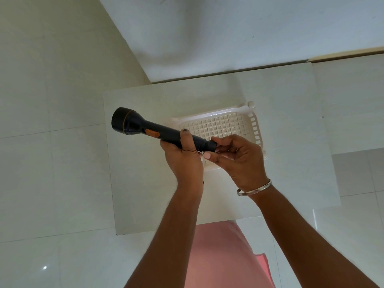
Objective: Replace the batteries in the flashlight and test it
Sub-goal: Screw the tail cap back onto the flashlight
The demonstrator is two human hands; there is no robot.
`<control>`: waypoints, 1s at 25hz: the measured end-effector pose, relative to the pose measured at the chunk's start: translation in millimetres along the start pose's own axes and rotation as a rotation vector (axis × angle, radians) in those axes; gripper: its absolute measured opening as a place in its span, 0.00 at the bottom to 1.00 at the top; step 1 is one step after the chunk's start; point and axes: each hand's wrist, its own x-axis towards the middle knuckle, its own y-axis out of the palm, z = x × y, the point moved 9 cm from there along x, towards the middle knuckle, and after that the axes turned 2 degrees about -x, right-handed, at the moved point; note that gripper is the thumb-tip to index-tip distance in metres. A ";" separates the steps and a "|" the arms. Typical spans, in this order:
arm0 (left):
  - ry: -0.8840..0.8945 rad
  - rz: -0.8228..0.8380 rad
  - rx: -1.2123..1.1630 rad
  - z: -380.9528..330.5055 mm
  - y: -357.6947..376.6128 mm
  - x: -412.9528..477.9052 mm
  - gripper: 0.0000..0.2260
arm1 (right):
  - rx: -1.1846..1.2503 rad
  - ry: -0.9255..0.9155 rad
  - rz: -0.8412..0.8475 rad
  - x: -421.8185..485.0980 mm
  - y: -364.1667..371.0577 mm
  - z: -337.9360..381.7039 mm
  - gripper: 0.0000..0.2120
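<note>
A long black flashlight (145, 128) with an orange switch (152, 133) is held above a small white table (145, 183), its wide head pointing up and left. My left hand (182, 156) grips the barrel near its rear end. My right hand (236, 156) pinches the black tail cap (211, 144) between thumb and fingers. A silver bangle (254, 188) sits on my right wrist. No batteries are visible.
A white perforated plastic basket (253, 123) lies on the table under my hands, its visible part empty. Pale floor tiles surround the table, a white wall stands behind it, and pink clothing (218, 256) fills the bottom centre.
</note>
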 end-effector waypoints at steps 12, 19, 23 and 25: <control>0.147 0.086 0.040 -5.5 5.5 -6.0 0.16 | -0.032 0.321 0.068 -8.3 20.3 -14.0 0.20; 0.047 0.114 0.011 11.2 -0.1 -14.7 0.12 | 0.306 0.991 0.243 -41.0 43.7 -43.1 0.28; -0.024 0.053 -0.035 14.6 -1.2 -9.6 0.12 | -0.228 0.374 0.146 -14.3 31.6 -16.7 0.25; -0.075 0.020 -0.065 16.1 -2.9 -7.8 0.12 | -0.445 0.086 0.139 -11.7 31.6 0.2 0.22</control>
